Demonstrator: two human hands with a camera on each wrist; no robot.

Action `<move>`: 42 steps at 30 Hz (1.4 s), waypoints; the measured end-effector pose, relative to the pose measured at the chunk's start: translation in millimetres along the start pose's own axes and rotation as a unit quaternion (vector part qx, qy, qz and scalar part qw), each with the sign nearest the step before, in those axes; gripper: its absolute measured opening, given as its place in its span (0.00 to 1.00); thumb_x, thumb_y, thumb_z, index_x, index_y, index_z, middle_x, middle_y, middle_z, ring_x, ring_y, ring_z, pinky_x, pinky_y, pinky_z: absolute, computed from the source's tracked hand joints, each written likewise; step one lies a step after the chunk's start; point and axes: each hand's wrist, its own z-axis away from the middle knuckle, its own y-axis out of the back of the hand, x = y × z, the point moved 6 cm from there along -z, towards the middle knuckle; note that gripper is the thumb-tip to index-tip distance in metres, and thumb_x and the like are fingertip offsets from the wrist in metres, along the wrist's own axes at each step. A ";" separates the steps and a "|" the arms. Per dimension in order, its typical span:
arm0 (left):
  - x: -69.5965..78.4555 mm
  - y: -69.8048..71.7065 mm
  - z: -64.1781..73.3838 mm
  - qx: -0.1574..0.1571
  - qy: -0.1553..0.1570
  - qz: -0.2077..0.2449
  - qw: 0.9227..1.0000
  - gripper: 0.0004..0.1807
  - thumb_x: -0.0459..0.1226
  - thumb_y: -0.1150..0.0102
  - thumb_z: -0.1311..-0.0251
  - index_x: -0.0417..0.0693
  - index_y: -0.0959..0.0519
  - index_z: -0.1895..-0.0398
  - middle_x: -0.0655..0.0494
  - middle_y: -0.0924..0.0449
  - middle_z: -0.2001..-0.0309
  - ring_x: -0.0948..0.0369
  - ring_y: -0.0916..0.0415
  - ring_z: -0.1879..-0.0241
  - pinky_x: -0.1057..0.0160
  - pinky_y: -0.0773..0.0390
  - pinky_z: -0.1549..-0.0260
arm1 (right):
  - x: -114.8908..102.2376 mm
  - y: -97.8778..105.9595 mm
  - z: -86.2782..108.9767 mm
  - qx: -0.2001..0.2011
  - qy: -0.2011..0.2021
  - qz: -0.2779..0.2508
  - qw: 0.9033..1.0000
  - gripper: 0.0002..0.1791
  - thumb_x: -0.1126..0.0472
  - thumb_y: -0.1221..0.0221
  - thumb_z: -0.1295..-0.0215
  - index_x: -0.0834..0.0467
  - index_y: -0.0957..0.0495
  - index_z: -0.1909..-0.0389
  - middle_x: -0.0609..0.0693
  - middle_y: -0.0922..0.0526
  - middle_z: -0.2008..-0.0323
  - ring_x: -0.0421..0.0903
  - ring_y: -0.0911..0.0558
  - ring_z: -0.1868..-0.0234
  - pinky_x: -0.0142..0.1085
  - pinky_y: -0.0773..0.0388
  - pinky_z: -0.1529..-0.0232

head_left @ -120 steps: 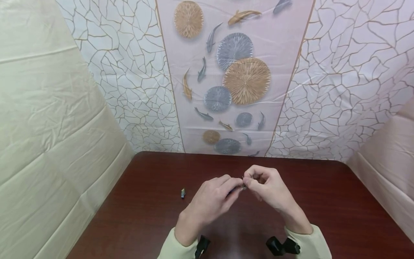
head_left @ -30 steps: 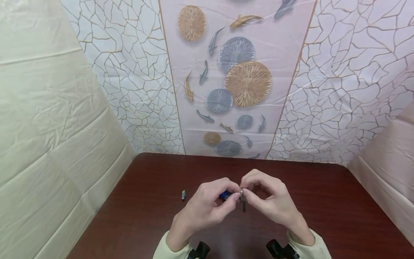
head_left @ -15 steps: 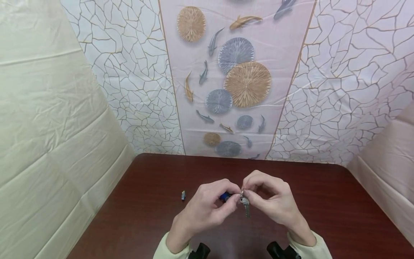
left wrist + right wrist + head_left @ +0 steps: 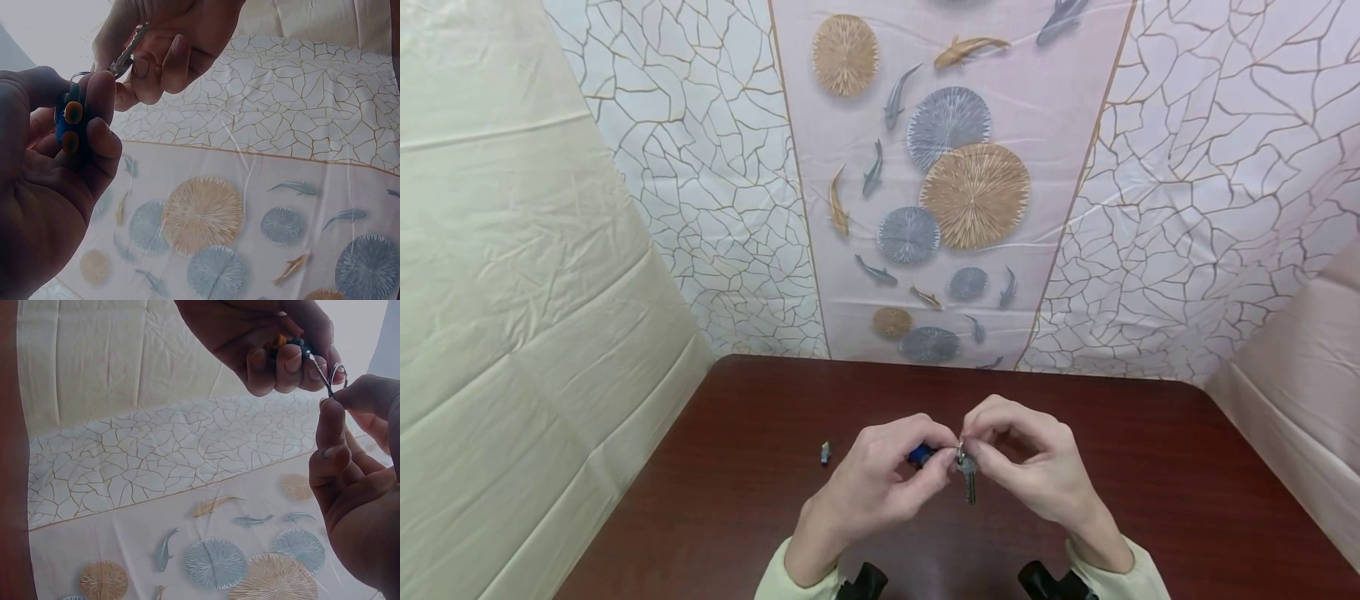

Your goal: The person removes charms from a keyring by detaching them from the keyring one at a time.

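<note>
In the head view my left hand [image 4: 883, 475] and right hand [image 4: 1030, 458] meet fingertip to fingertip above the table. My left fingers grip a small blue keychain charm [image 4: 921, 454]; its two orange, rounded parts [image 4: 72, 113] show in the left wrist view, the rest being mostly covered by the fingers. A metal key ring [image 4: 338, 374] joins the charm, and my right thumb and index finger pinch its edge. Below the fingertips dangles a silver key [image 4: 970, 483].
A small blue-grey figure with a yellowish top [image 4: 825, 452] lies on the dark reddish-brown table [image 4: 760, 517], left of my left hand. Behind the table hangs a patterned cloth [image 4: 910, 275]; plain cream cloth [image 4: 550, 333] flanks the left side.
Since four seconds ago, my left hand has turned so the blue charm shows, and the key has come into sight below the fingertips. Over the last half second, the key swings slightly.
</note>
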 end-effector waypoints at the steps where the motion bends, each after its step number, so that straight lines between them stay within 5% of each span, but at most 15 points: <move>1: 0.1 -0.1 0.0 0.000 0.000 0.000 1.000 0.03 0.31 0.47 0.33 0.45 0.24 0.62 0.60 0.24 0.70 0.74 0.28 0.72 0.85 0.27 0.71 | 0.2 0.2 0.5 0.001 -0.002 0.001 1.000 0.11 0.84 0.42 0.46 0.71 0.25 0.64 0.56 0.23 0.68 0.43 0.26 0.69 0.31 0.28 0.76; 15: 0.3 -0.9 0.3 -0.002 0.001 -0.007 1.000 0.03 0.30 0.45 0.34 0.45 0.23 0.61 0.60 0.23 0.69 0.74 0.29 0.72 0.85 0.28 0.71 | 0.2 0.0 5.7 -0.007 -0.032 0.034 0.999 0.15 0.88 0.42 0.51 0.68 0.25 0.65 0.55 0.25 0.69 0.42 0.26 0.69 0.30 0.27 0.75; 22: -5.1 1.0 0.7 0.018 0.029 -0.010 0.999 0.04 0.29 0.44 0.36 0.47 0.23 0.64 0.61 0.22 0.71 0.74 0.30 0.74 0.83 0.28 0.74 | -3.8 -2.9 0.6 -0.013 -0.019 0.048 0.999 0.09 0.81 0.40 0.43 0.69 0.25 0.64 0.56 0.24 0.68 0.42 0.26 0.68 0.30 0.28 0.74; 28: -11.7 4.9 1.7 0.040 0.044 -0.037 0.998 0.04 0.29 0.43 0.37 0.47 0.22 0.64 0.61 0.20 0.71 0.73 0.27 0.73 0.83 0.27 0.72 | 0.0 0.3 -0.2 0.026 -0.049 0.122 0.991 0.12 0.83 0.40 0.46 0.67 0.22 0.63 0.54 0.23 0.66 0.39 0.25 0.67 0.28 0.28 0.74; 32: -14.6 5.4 1.6 0.045 0.031 -0.064 0.996 0.04 0.30 0.43 0.38 0.47 0.21 0.65 0.61 0.21 0.70 0.73 0.28 0.73 0.83 0.27 0.70 | 8.0 2.7 5.4 0.022 -0.085 0.158 0.984 0.13 0.80 0.37 0.47 0.62 0.22 0.65 0.49 0.24 0.68 0.37 0.26 0.68 0.28 0.29 0.72; 42: -12.6 2.1 0.4 0.031 -0.012 -0.079 0.996 0.04 0.30 0.44 0.35 0.45 0.21 0.63 0.60 0.21 0.68 0.71 0.27 0.70 0.81 0.26 0.70 | 18.0 3.3 12.9 -0.002 -0.119 0.132 0.984 0.12 0.76 0.38 0.41 0.58 0.20 0.61 0.54 0.23 0.67 0.38 0.25 0.67 0.28 0.27 0.75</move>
